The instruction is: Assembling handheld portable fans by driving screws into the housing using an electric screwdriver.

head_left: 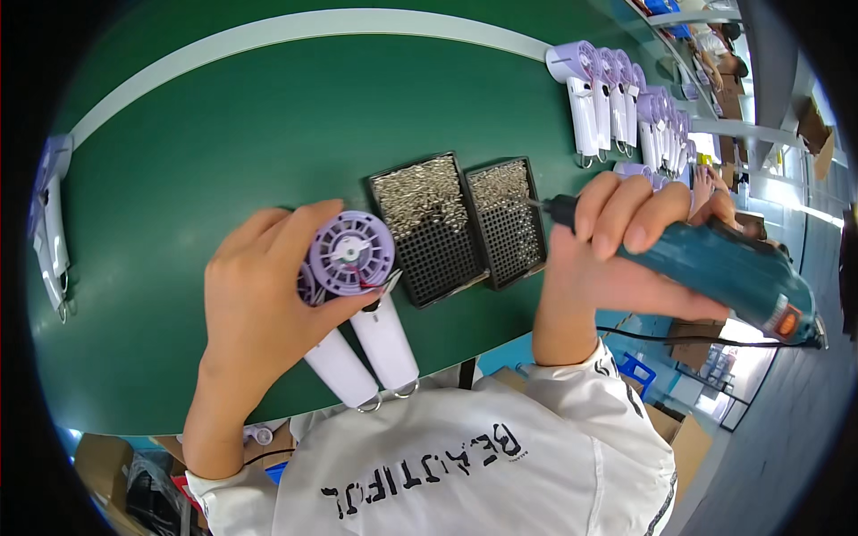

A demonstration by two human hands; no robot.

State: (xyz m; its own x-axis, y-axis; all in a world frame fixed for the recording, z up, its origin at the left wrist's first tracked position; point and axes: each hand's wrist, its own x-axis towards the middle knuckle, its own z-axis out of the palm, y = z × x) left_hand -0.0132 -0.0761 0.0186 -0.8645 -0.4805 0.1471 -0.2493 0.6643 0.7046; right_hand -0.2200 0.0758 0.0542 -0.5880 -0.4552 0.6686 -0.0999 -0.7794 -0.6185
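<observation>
Lettering (pixel 411 473) in black on white shirt (pixel 536 438), left hand (pixel 255 290) grasping purple fan (pixel 352 253), right hand's grip (pixel 621 223) around teal screwdriver (pixel 724 268)

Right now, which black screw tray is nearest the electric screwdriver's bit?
The smaller screw tray, on the right: the bit of the electric screwdriver shows against its right rim, whereas the larger screw tray lies farther left.

A green tabletop (pixel 161 196) spreads under the left grip (pixel 264 281), crossed by a pale strip (pixel 357 22) well beyond it. Below and left of that grip stands a cardboard box (pixel 100 464). Below the right grip (pixel 617 232) is a blue stool (pixel 636 368); grey floor (pixel 778 420) stretches to its right, with a brown carton (pixel 815 134) above.
</observation>
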